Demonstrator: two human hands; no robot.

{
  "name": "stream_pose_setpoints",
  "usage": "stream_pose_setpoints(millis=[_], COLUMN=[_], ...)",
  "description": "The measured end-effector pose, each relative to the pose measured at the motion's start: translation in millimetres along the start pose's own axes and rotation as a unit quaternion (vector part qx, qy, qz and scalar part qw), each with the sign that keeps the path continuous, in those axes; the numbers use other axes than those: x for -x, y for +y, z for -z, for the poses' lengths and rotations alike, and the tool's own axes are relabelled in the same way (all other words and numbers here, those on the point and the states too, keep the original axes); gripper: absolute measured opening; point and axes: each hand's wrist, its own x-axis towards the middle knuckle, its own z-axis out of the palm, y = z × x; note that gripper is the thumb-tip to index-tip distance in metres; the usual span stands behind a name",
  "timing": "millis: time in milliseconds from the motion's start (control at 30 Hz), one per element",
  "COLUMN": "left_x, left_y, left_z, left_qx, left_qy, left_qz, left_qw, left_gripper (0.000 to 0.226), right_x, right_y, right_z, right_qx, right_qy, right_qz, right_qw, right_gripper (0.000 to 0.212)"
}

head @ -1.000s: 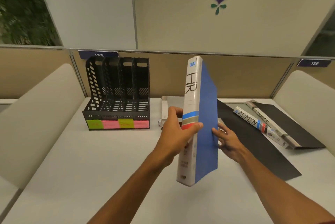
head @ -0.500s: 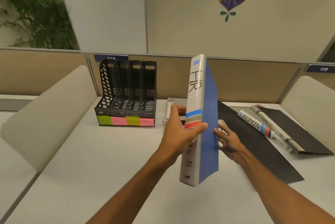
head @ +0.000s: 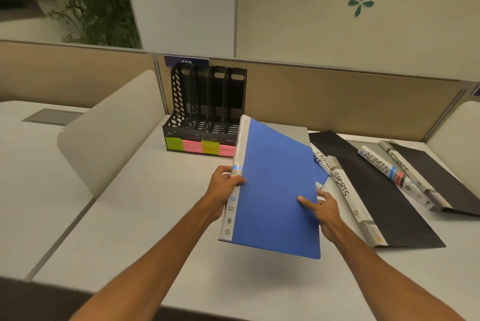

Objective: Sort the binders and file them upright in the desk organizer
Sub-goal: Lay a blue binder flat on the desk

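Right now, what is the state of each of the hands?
Left hand: closed, gripping the blue binder by its spine.
Right hand: closed, pinching the blue binder's right edge.

1. Soft, warm, rather dim indoor light falls from overhead, with no hard glare.
2. A diffuse shadow lies on the bench [head: 155,216] beneath the blue binder [head: 278,190].
3. The plant [head: 98,1] at top left is smeared by motion blur, and the binder's spine lettering is unreadable.
4. Wide-angle distortion bends the partition rail [head: 337,66] and the bench edges.
5. The bottom edge falls dark.
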Motion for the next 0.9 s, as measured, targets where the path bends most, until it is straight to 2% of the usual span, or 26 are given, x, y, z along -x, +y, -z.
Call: stream_pose_setpoints(millis=[233, 367, 700, 900], left_x=[-13.4, -18.9, -45.7, -69.1], left_y=[-41.6, -60.9, -88.1, -97.1], left_z=[76.8, 126.7, 254.2, 318.0], left_qx=[-0.039, -0.057, -0.101, -0.142], left_qy=[0.037, 0.055, 0.064, 0.073], left_qz=[0.055, 0.048, 0.065, 0.104], left_qw=[0.997, 0.996, 0.991, 0.982], left_gripper=[0.025, 0.015, 0.034, 0.024], right_x=[19.5, 28.6, 48.3, 57.3], right_y=[21.8, 35.3, 57.0, 70.1], right_z=[-65.0, -114.6, -243.0, -307.4], right_qx=[0.037, 0.047, 0.06, 0.066], right_qy=[0.0, -0.006, -0.016, -0.028], right_qz=[-0.008, -0.021, -0.06, -0.085], right_qw=[0.999, 0.999, 0.996, 0.994], right_gripper=[0.069, 0.064, 0.06, 0.058])
